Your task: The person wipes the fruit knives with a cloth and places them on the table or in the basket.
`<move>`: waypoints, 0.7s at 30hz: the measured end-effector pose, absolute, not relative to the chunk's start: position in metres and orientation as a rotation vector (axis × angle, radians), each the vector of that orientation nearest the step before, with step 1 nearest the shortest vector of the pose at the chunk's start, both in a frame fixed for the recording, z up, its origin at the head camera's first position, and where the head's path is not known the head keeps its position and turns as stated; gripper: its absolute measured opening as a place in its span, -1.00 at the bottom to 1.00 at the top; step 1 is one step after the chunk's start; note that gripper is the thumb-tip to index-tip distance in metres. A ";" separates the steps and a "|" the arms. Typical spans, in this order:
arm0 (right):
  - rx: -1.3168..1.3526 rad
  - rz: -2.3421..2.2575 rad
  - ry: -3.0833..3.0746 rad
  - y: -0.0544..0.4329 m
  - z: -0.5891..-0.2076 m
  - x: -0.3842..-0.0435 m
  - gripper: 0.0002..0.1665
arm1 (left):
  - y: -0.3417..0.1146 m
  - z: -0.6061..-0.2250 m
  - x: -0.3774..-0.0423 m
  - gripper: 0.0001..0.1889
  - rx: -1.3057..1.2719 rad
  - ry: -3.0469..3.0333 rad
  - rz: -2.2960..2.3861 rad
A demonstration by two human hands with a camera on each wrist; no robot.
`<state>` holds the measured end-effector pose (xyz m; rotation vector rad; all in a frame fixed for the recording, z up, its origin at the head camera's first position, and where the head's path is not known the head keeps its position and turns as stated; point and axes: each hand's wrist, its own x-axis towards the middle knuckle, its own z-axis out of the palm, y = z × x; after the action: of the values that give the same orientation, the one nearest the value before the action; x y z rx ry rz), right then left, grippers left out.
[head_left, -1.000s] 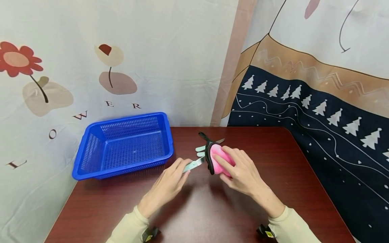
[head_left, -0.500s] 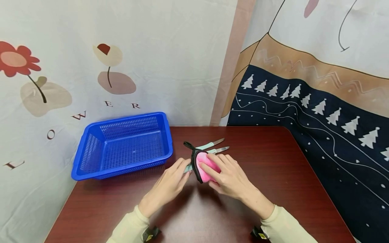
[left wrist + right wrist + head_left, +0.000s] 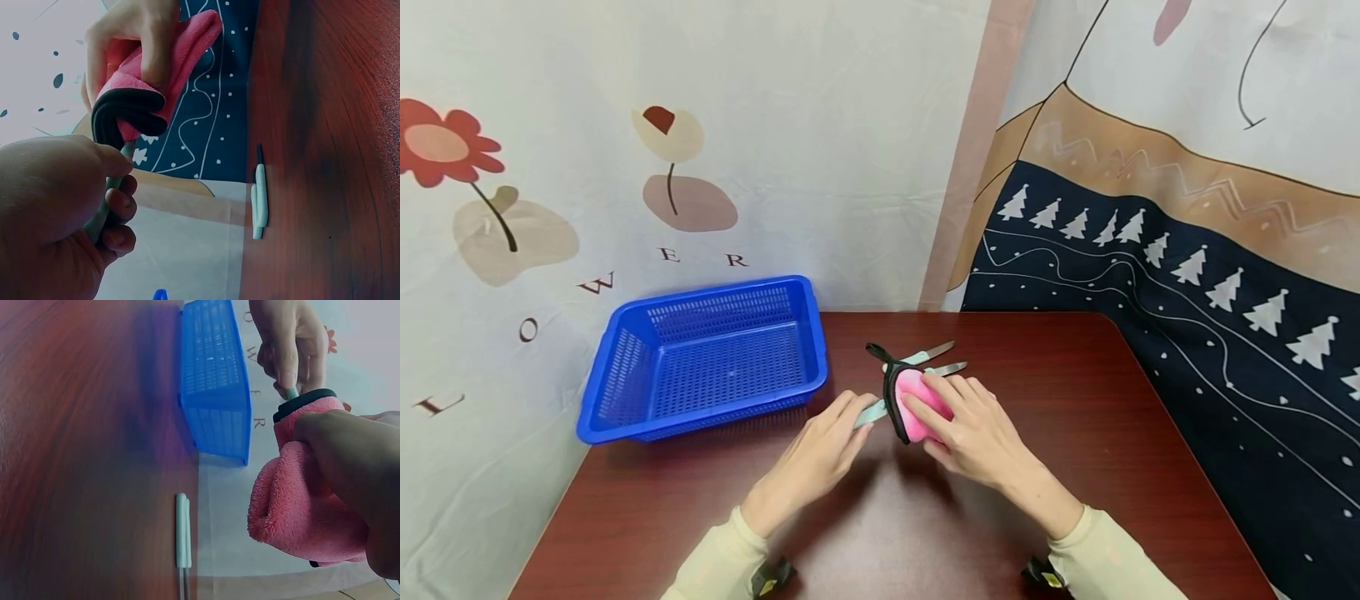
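My left hand (image 3: 816, 450) grips the mint-green handle of a knife (image 3: 870, 413). In my right hand (image 3: 985, 429) is a folded pink cloth (image 3: 913, 400) with black edging and a black hanging loop, pinched around the blade. The blade itself is hidden inside the cloth. In the right wrist view the plush cloth (image 3: 306, 506) hangs in loose folds below the fingers. Just behind the cloth, two more knives with mint handles lie on the table, a farther knife (image 3: 936, 352) and a nearer knife (image 3: 950, 367), their blades pointing right.
A blue perforated plastic basket (image 3: 730, 375) stands on the left of the dark red wooden table (image 3: 1060, 392), near the back curtain. Printed curtains (image 3: 865, 150) border the table behind and to the right. Both forearms rest over the front part of the table.
The cloth slid left along the blade to the knife's handle, then back slightly right, uncovering some handle. My right hand moved with it. My left hand stayed in place.
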<state>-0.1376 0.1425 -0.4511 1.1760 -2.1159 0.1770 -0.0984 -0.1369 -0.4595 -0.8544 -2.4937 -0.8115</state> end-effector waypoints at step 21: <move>1.084 0.188 -2.209 0.168 -0.452 -0.146 -0.15 | -0.141 -0.459 -0.096 -0.69 -0.851 -2.524 -0.825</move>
<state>-0.1456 0.1682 -0.4516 1.0837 -2.2094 0.1878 -0.0955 -0.1410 -0.4593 -0.8511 -2.5244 -0.8254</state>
